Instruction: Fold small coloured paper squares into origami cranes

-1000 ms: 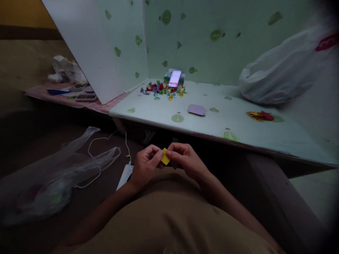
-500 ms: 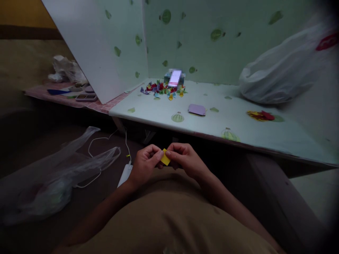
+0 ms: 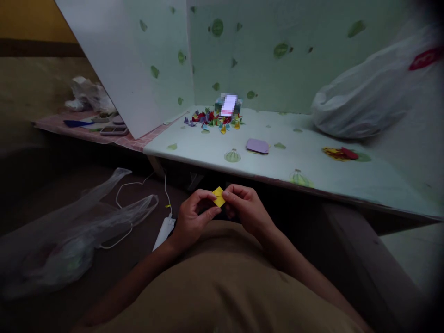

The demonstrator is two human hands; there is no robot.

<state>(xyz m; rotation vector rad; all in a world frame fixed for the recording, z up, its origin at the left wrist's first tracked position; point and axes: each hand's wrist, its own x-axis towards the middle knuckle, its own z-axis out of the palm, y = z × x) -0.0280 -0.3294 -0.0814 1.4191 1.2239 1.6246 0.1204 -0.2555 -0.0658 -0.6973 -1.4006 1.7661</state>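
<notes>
A small yellow piece of folded paper point(image 3: 218, 197) stands cornerwise between my hands, just in front of the table edge and above my lap. My left hand point(image 3: 194, 213) holds its left side with the fingers bent, the thumb lying lower near the bottom corner. My right hand point(image 3: 245, 203) pinches its right corner between thumb and forefinger, the other fingers curled behind. A crease line shows across the paper. On the table ahead sits a stack of lilac paper squares point(image 3: 257, 146). Behind it, small folded paper cranes point(image 3: 208, 118) in several colours lie in a cluster.
A lit phone point(image 3: 228, 105) leans behind the cranes. Red and yellow paper pieces point(image 3: 340, 153) lie on the table's right side, below a white plastic bag point(image 3: 360, 95). At lower left are a clear plastic bag point(image 3: 76, 240), a white cable, and a white power strip point(image 3: 163, 232).
The yellow paper has risen slightly and now shows a crease. My left thumb has moved down off its face, and the left fingers have shifted to its upper left side.
</notes>
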